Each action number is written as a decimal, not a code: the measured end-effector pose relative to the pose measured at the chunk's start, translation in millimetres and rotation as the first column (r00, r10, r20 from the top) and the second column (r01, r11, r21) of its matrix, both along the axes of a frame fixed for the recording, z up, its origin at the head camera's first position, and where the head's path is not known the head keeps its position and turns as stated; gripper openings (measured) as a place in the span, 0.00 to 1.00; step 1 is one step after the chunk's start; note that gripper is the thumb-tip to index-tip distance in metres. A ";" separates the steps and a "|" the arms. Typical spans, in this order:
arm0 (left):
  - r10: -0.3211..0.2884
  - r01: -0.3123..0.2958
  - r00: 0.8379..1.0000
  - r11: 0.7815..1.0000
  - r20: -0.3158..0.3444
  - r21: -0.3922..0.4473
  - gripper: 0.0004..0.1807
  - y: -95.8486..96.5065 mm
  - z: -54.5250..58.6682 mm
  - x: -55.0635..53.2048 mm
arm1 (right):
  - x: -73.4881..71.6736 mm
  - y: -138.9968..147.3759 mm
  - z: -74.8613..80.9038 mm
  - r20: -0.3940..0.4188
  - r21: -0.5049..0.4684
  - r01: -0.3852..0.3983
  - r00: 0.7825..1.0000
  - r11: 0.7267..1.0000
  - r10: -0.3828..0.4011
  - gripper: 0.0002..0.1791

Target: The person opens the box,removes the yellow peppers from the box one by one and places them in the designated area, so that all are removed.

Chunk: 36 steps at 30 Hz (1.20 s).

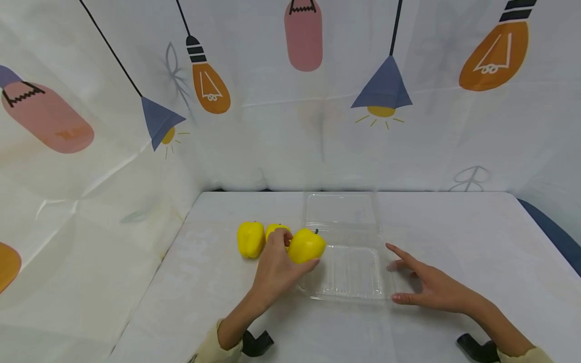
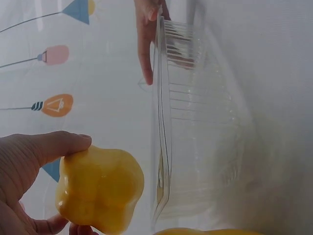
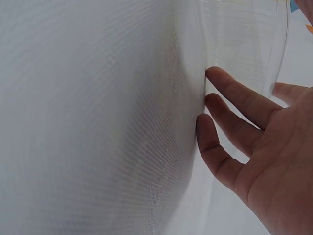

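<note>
My left hand (image 1: 277,264) grips a yellow bell pepper (image 1: 306,245) between thumb and fingers. In the left wrist view this bell pepper (image 2: 100,191) shows its lobed end, held above the rim of a clear plastic clamshell box (image 2: 161,122). In the head view the box (image 1: 347,275) lies unfolded, its lid (image 1: 339,207) spread toward the back. At the box's right side is my right hand (image 1: 428,287), fingers spread and loosely bent. The right wrist view has those fingertips (image 3: 220,78) down at the tabletop, close against the box wall (image 3: 239,44); whether they touch it I cannot tell.
Two more yellow bell peppers stand left of the box, one whole in sight (image 1: 250,239) and one (image 1: 274,229) partly behind my left hand. A white-covered table (image 1: 454,227) carries everything. Sheeting printed with lamps (image 1: 281,141) hangs behind it and along the left.
</note>
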<state>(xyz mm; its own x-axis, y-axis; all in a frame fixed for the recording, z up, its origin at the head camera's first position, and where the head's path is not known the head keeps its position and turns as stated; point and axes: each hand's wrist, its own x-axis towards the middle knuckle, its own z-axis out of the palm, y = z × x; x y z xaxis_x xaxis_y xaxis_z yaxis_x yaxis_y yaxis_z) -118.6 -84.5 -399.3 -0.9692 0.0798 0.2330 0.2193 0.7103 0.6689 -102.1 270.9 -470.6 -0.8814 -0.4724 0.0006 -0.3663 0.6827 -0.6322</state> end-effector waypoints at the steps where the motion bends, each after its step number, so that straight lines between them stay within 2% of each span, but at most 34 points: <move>1: 0.002 -0.002 1.000 1.000 -0.006 0.002 0.38 -1.6 -0.5 0.3 | -0.1 -0.1 0.1 -0.001 0.001 0.000 1.000 1.000 0.000 0.57; 13: 0.032 -0.032 0.999 0.999 0.005 0.020 0.39 -17.7 -0.9 3.8 | 1.2 -1.5 1.9 -0.011 -0.007 -0.005 1.000 1.000 0.005 0.56; 21: 0.070 -0.070 0.997 0.998 -0.034 0.002 0.40 -30.3 0.0 5.1 | 0.8 -0.5 1.8 -0.023 -0.013 -0.014 1.000 1.000 0.013 0.56; 36: 0.105 -0.105 0.994 0.994 -0.008 0.020 0.41 -47.6 -1.7 8.0 | 0.4 0.3 -0.1 -0.007 -0.005 -0.006 1.000 1.000 0.006 0.56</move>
